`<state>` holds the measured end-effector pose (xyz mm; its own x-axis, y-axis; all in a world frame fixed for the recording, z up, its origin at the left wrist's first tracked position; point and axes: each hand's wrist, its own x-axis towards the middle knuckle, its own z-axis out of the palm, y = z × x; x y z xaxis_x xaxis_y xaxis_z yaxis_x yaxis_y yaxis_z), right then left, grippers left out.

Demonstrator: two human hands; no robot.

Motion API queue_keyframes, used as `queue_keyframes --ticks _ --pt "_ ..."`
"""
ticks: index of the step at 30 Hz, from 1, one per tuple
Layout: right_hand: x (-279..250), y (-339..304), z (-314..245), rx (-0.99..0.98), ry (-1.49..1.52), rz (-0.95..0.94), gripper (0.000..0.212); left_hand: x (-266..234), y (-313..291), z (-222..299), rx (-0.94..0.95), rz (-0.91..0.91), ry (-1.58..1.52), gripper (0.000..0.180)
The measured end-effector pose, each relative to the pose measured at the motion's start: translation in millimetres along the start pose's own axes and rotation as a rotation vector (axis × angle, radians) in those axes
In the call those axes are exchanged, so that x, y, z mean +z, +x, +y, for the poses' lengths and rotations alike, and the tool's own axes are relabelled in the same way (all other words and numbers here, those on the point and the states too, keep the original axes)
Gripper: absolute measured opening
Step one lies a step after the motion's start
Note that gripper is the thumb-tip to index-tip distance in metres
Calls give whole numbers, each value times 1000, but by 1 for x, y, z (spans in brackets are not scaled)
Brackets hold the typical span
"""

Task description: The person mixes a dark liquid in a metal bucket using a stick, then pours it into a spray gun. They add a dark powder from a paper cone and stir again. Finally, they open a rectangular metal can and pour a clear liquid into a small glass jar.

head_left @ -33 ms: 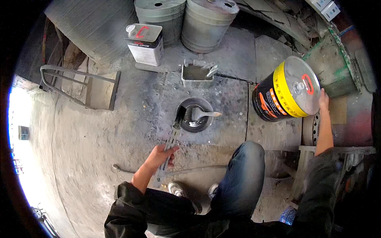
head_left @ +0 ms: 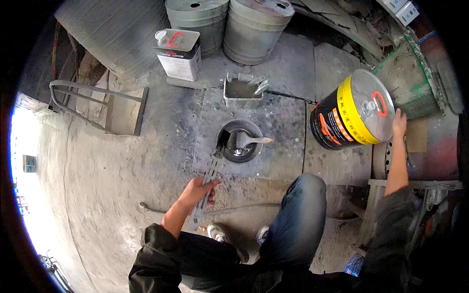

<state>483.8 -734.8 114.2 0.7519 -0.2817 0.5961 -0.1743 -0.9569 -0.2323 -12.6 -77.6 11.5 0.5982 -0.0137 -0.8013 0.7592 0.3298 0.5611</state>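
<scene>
My left hand is closed round a flat slotted strip. The strip's far end is coated in something black and hangs over the left rim of a round dark bowl on the floor. Across that bowl lies a paintbrush, its pale handle pointing right over the rim. My right hand, fingers stretched out, is at the right edge of a black metal drum with a yellow band and a silver top. A red handle and a capped spout are on the drum's top. Whether my fingertips touch its rim I cannot tell.
Beyond the bowl stands a square grimy container with things sticking out. Farther back are a rectangular can and two grey drums. A metal frame lies left; a bench stands right. A hose crosses the floor.
My right hand has shifted slightly right along the drum's edge, and its fingers show more. The left hand, the strip, the bowl and the brush look almost the same.
</scene>
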Motion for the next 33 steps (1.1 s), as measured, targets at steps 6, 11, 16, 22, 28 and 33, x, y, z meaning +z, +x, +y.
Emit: queue_keyframes --ticks 6,11,16,22,28,33 --pt "-94 -229 -262 -654 577 -299 32 -3 1 -6 -46 27 -83 19" --pt "-63 -360 -342 -983 324 -609 46 5 2 -5 8 1 -43 13" --pt "-12 -425 -341 -624 259 -1070 49 -1 -5 -4 100 -1 91 20" --pt "-14 -420 -338 -381 583 -972 33 -24 -16 -9 112 -56 98 39" --pt "-21 -434 -357 -287 609 -1125 31 -48 -26 3 216 237 532 54" --pt "-25 -446 -355 -332 689 -1135 32 -56 -33 11 356 520 921 51"
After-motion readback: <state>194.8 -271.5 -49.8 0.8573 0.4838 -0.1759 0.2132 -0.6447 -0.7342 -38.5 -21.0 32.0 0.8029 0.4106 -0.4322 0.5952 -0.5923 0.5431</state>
